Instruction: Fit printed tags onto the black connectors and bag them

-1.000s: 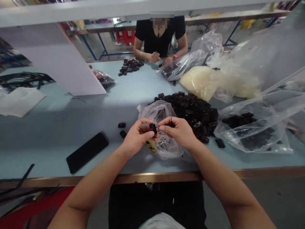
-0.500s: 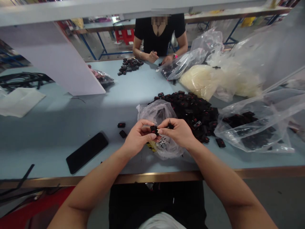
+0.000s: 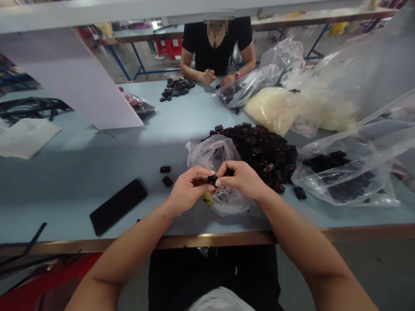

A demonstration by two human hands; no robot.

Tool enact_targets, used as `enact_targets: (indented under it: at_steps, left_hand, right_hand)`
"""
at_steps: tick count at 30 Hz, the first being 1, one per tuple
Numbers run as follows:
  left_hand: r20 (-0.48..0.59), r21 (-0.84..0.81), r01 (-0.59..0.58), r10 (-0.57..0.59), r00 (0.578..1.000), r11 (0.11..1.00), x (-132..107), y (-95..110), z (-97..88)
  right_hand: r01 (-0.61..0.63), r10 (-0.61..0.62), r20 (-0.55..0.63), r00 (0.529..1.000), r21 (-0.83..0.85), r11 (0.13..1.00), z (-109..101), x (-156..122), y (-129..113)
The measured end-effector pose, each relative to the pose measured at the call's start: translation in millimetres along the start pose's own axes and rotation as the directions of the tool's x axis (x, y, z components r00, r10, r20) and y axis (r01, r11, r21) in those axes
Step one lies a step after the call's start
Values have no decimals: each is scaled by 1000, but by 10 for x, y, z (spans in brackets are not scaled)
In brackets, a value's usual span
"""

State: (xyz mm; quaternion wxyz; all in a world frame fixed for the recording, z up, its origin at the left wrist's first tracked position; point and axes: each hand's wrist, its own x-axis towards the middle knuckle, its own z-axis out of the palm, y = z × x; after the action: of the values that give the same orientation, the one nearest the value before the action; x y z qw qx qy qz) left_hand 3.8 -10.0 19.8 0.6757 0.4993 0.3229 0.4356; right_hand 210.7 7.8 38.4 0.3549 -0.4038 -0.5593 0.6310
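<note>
My left hand (image 3: 189, 189) and my right hand (image 3: 241, 178) meet over the table's near edge, both pinching one small black part (image 3: 212, 179) between thumbs and fingertips. Right under them lies a small clear bag (image 3: 215, 155) with tiny pieces inside. A heap of black parts with red marks (image 3: 259, 149) is piled just beyond my right hand. Two loose black parts (image 3: 166, 175) lie to the left of my left hand.
A black phone (image 3: 118, 206) lies flat near the left front edge. Large clear bags (image 3: 350, 168) with black parts sit at the right, and a bag of pale material (image 3: 275, 110) behind. Across the table a person (image 3: 215, 47) handles parts beside another small pile (image 3: 177, 88).
My two hands have drawn closer together and a little lower, the fingertips now pressed tight round the black part. Nothing else on the table has moved.
</note>
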Motion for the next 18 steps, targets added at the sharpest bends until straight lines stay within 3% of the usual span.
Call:
enact_targets:
  at_steps: [6, 9, 11, 13, 16, 18]
  left_hand:
    - [-26, -16, 73, -73, 997, 997, 25, 5, -21]
    - [-118, -53, 60, -66, 991, 997, 54, 5, -39]
    - [-180, -82, 38, -53, 982, 996, 75, 12, -50]
    - [-208, -105, 26, -47, 977, 994, 89, 27, -54]
    - [-210, -126, 41, -67, 975, 991, 96, 51, -47]
    - [-213, -140, 49, -78, 974, 989, 94, 59, -38]
  right_hand:
    - [42, -42, -1, 999, -63, 997, -58, 27, 33]
    - [111, -131, -46, 990, -308, 945, -137, 42, 55]
    - [127, -161, -8, 987, -576, 808, -158, 55, 74]
    - [137, -103, 94, 990, -786, 602, -135, 65, 95]
    - [152, 47, 180, 983, -924, 352, -47, 69, 119]
    - [160, 77, 188, 979, -948, 274, -1, 70, 128]
